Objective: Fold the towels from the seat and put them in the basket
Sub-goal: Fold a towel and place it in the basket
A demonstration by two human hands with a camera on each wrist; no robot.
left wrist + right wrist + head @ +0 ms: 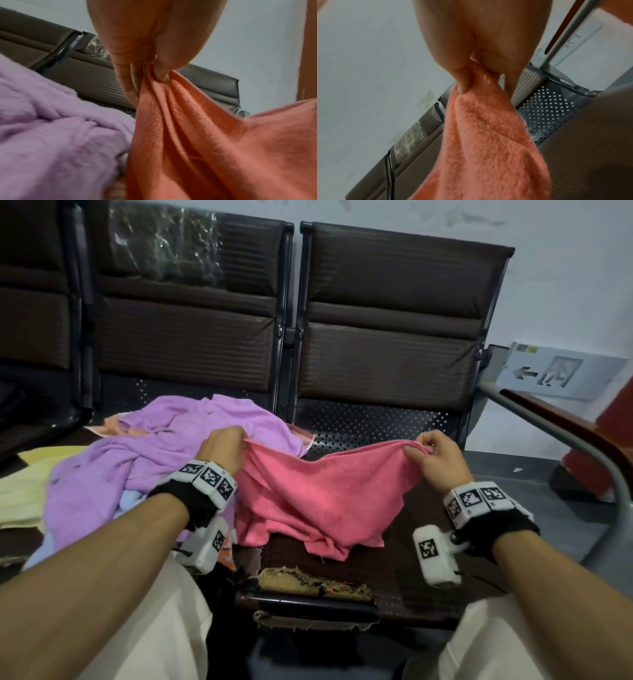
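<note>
A person's left hand [222, 445] and right hand [436, 455] lift a pink terry-cloth towel [322, 494] by its two far corners above the dark padded seat [394, 573] of a waiting-room bench, the opening step of a fold. On each hand, thumb and fingers [162, 73] are closed in a pinch on a bunched corner of cloth; the right wrist view shows the same tight nip [462, 86]. The towel sags between the hands in a shallow curve, and its lower hem lies crumpled on the seat toward the front edge, so the cloth is not yet spread flat.

The next move, by the look of it, calls for drawing the hands apart to take out the slack, then bringing the held corners over to the rumpled hem so the edges meet squarely. The nap is short and fuzzy, the fabric limp and likely to wrinkle rather than hold a crease.

Just beside the left hand, on the neighbouring seat, a lilac fleecy towel [144, 453] lies heaped over other cloths, with a pale yellow towel [27, 494] at the far left. The seat's front edge is torn, showing frayed padding [308, 580]. Perforated metal [376, 422] forms the seat's back edge below ribbed brown backrests [394, 350]. No basket is in view.
</note>
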